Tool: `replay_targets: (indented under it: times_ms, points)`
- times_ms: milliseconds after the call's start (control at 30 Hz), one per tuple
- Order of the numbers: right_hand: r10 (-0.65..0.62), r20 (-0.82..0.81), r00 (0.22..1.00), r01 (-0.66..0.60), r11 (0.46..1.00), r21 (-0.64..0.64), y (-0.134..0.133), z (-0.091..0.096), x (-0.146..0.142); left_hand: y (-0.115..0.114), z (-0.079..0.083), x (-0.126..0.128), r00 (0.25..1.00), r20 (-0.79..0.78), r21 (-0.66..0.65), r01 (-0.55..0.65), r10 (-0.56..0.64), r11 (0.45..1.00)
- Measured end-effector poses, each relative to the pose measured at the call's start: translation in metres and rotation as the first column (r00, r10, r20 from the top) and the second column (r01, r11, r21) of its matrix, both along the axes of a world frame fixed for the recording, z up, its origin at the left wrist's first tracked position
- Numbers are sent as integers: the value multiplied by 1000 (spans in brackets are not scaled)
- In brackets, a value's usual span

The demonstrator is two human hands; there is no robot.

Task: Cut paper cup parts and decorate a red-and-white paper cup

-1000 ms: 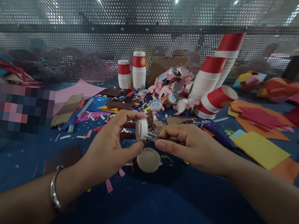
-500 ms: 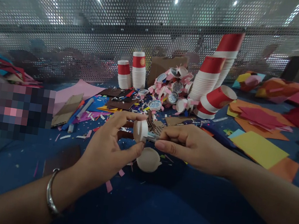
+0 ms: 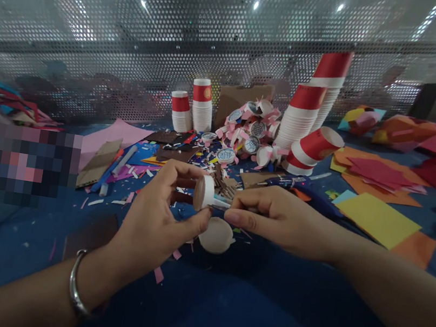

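My left hand [image 3: 159, 215] grips a cut-off paper cup base [image 3: 204, 193] between thumb and fingers, its round face turned toward the left and its white rim to the right. A thin pale strip [image 3: 220, 203] reaches from the right side of that base to my right hand [image 3: 275, 218], whose thumb and forefinger are pinched on it. Whether the strip is paper or a tool is too small to tell. Below the hands, a round off-white disc [image 3: 215, 236] lies on the blue table [image 3: 246, 304].
Behind the hands is a pile of cut cup bases [image 3: 253, 130] with pink tabs. Stacks of red-and-white paper cups [image 3: 301, 116] stand beside it. Coloured paper [image 3: 378, 215] lies right; pink paper [image 3: 113, 134], markers [image 3: 120, 162] and scraps lie left. A perforated metal panel [image 3: 155, 61] rises behind.
The cup base has turned slightly in my left hand, and its face now looks plain. My right hand has shifted very little, still pinching the strip.
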State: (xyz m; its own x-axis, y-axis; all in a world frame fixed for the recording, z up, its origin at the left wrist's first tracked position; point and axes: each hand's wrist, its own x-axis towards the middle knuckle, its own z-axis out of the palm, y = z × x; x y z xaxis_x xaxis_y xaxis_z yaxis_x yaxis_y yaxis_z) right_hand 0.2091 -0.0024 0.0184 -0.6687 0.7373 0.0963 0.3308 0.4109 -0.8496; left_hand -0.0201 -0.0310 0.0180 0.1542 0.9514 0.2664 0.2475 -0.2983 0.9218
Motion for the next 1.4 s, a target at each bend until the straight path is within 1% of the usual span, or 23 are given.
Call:
replay_targets:
  times_ms: [67,133,267,333,533,700,867,1000,1133,1167,1233,1300,1400]
  points:
    - [-16,-10,1000,16,1000,8,2,0,1,2,0,-1,1000,-25,33,14,-14,999]
    - [-39,-33,999,39,999,-16,3,1,2,3,0,-1,999,-21,31,38,-37,999]
    - [-55,-107,993,36,985,-171,4,1,3,3,-2,-1,993,-9,19,114,-114,993]
    - [-54,-133,990,23,974,-227,3,1,4,2,-3,-1,988,-20,21,151,-151,988]
    - [-56,-163,985,4,953,-302,0,0,4,1,-4,-1,986,-41,15,161,-161,987]
    - [-56,-161,985,4,952,-306,1,-2,3,3,-5,-1,986,-95,85,145,-137,986]
    - [-37,-126,991,0,959,-282,0,0,4,3,-6,-2,979,-181,197,133,-97,971]
    - [-18,-130,991,-14,972,-237,-1,4,4,1,-4,-4,976,-201,219,127,-83,967]
    - [-10,-153,988,-25,974,-223,-2,4,3,-2,-1,-5,972,-226,258,117,-58,959]
    - [-9,-157,988,-27,974,-227,-2,4,3,-2,-1,-5,972,-226,246,116,-59,962]
    - [-8,-157,988,-29,972,-234,-2,5,4,-1,0,-6,977,-195,166,123,-89,978]
    - [-17,-142,990,-16,974,-224,-1,6,5,2,1,-6,984,-124,31,134,-130,990]
    - [-59,-136,989,40,990,-134,0,8,5,6,2,-4,990,-27,-167,135,-141,977]
